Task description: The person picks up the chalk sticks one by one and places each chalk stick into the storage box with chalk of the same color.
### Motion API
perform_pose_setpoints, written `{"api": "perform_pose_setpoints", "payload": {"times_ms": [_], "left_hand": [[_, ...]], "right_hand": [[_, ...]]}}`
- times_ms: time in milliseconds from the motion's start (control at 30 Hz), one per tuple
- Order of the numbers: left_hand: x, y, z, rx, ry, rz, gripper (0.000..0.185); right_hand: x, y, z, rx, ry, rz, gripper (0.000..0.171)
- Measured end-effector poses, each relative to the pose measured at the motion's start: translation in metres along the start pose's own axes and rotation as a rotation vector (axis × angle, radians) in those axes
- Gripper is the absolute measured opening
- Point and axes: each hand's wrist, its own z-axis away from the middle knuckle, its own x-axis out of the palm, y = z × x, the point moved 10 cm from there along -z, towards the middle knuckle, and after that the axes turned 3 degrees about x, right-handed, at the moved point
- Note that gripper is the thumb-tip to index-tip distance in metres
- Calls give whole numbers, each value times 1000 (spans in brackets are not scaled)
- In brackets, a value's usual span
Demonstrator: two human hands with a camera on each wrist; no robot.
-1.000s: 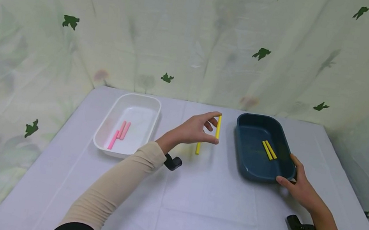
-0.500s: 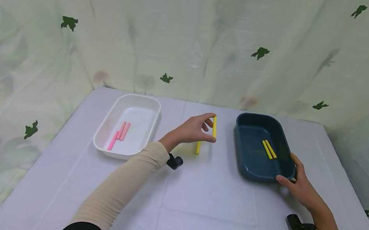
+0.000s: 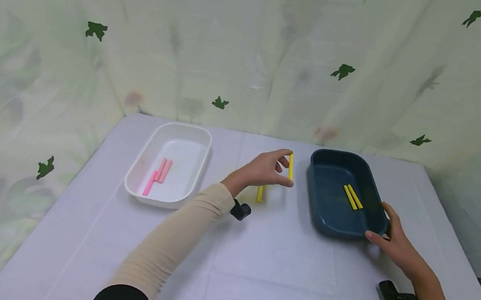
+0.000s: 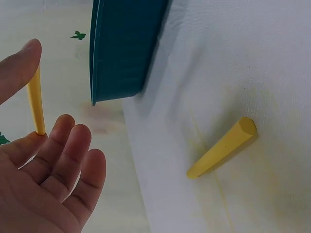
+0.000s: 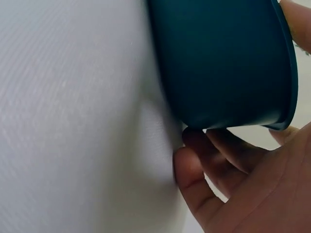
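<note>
Left hand (image 3: 265,173) has carried its yellow stick (image 3: 290,166) a little rightward since the earlier frame, nearer the dark blue tray (image 3: 323,218). Stick is upright, pinched end to end between thumb and forefinger, other fingers loose; it hangs above the table (image 3: 269,277), just left of the tray's rim and not yet over it.

Second yellow stick (image 3: 259,193) lies flat on the table under the wrist, plain in the left wrist view (image 4: 222,146). Two more yellow sticks (image 3: 353,197) rest side by side inside the blue tray.

Right hand (image 3: 394,238) holds the tray's near right corner, thumb at the front wall, fingers curled against the rim and under its lip in the right wrist view.

White tray (image 3: 142,192) sits well apart to the left with pink sticks (image 3: 158,175) in it.

Judgement on handling: stick looks light, stiff and chalk-like, so likely brittle and a bit dusty. End-to-end pinch could let it pivot or slip; taking it across the middle looks steadier.
</note>
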Motion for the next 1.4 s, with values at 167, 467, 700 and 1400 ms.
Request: {"api": "perform_pose_setpoints", "payload": {"times_ms": [167, 467, 700, 1400], "left_hand": [[4, -1, -2, -7, -6, 0, 85], [13, -11, -4, -19, -8, 30, 85], [21, -16, -8, -32, -8, 38, 86], [29, -1, -23, -27, -17, 59, 86]], "right_hand": [[0, 4, 2, -4, 9, -15, 96], [-1, -1, 0, -64, -27, -77, 91], [0, -4, 1, -77, -55, -14, 91], [-2, -3, 1, -87, -51, -75, 93]]}}
